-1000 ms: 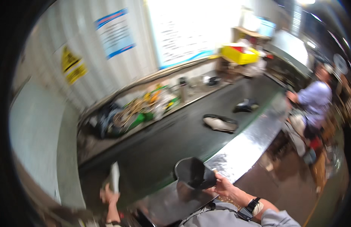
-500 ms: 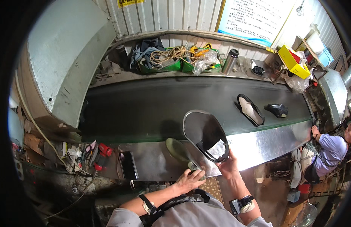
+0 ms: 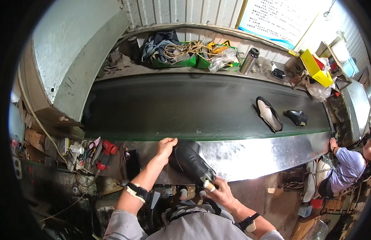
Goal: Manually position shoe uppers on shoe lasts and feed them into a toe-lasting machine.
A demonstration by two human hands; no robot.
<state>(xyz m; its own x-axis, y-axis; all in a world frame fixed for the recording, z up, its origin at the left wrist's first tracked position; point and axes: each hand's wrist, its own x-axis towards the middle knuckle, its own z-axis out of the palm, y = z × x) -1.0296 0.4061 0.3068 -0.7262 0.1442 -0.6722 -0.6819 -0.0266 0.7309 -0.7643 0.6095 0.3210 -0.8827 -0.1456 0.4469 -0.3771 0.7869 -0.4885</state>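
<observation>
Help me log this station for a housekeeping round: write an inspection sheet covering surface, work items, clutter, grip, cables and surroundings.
Surface: dark belt, shiny metal ledge along its near side.
Work items: black footwear piece above the ledge; pale-lined shoe and small dark shoe piece on the belt.
Clutter: green boxes with rope and metal flask behind the belt; red tool at left.
Grip: right hand holds the footwear piece's near end; left hand at its far end, hold unclear.
Cables: dark line along the wall, cable or pipe unclear.
Surroundings: corrugated wall, metal housing at left, another person at right.
</observation>
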